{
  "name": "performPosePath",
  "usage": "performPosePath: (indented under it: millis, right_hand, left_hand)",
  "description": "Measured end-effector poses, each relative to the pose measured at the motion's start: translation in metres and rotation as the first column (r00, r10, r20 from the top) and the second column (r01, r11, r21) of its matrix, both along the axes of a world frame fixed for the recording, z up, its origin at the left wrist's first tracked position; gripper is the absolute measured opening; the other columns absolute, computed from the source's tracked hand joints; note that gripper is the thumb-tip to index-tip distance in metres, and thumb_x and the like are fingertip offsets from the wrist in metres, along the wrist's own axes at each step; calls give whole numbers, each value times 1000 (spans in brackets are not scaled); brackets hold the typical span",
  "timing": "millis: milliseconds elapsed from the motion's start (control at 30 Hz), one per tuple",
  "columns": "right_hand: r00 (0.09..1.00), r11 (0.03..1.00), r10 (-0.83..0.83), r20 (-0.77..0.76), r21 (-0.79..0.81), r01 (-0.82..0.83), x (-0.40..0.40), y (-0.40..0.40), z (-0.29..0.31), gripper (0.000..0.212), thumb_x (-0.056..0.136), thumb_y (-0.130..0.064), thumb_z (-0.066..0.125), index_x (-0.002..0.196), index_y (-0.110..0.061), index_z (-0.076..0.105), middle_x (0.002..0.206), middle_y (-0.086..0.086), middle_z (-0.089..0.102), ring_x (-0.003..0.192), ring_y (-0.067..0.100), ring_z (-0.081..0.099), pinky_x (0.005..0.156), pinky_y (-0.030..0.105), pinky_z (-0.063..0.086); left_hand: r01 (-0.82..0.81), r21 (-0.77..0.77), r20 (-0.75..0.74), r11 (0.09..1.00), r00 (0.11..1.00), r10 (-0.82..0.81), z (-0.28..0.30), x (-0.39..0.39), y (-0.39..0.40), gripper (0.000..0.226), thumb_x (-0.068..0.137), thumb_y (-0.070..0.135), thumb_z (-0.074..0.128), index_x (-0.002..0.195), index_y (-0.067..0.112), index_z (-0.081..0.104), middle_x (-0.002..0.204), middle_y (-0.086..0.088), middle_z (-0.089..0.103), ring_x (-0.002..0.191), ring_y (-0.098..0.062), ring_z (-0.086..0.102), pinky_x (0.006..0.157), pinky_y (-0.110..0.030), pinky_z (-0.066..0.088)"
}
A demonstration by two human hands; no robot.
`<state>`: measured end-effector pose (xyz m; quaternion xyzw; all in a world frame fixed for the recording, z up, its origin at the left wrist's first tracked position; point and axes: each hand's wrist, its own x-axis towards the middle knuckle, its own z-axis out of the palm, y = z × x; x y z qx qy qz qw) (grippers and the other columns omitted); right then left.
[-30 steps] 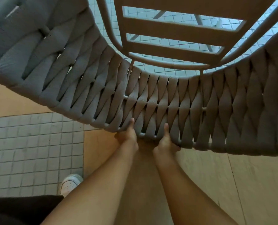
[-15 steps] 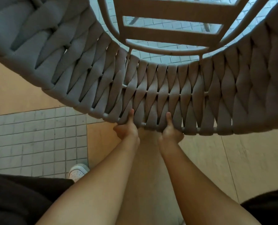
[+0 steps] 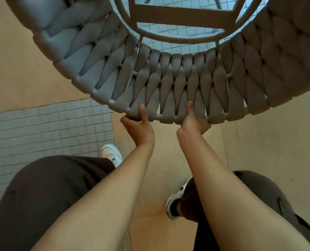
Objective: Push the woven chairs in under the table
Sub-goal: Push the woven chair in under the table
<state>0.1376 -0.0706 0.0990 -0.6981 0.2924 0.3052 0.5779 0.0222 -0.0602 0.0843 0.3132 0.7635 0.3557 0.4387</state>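
Note:
A grey woven chair fills the upper half of the head view, its curved backrest of thick woven straps bending toward me. My left hand grips the top rail of the backrest, thumb laid over the straps. My right hand grips the same rail a little to the right, thumb up on the weave. The chair's slatted seat frame shows beyond the backrest, at the top of the view. No table can be made out.
The floor is tan slabs with a patch of small grey tiles at the left and more grey tiles under the seat. My legs in dark trousers and my white shoes stand just behind the chair.
The chair has moved away from me and up the view, with both hands still on the rail. My arms have stretched out, and my legs and right shoe have come into view.

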Motion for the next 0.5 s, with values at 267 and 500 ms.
performPosePath:
  millis: [267,500]
  right_hand:
    - [999,986,35,35,-165,-29,-3,-19,135,78,74,-24,91,131,-15,40,115,0,59,106,21,63,90,25,48]
    - [996,966,79,46,-250,-65,-8,-1,232,61,77,-18,85,114,-21,36,84,-13,45,73,12,52,80,22,40]
  left_hand:
    - [188,-19,-373,982,910,-182,149,-5,-20,81,90,46,71,137,-9,35,149,-24,25,136,-39,28,115,-53,30]
    - [717,222,-739,660,566,-366,246,-35,-2,60,84,44,74,122,5,49,132,-20,49,129,-36,42,116,-48,27]
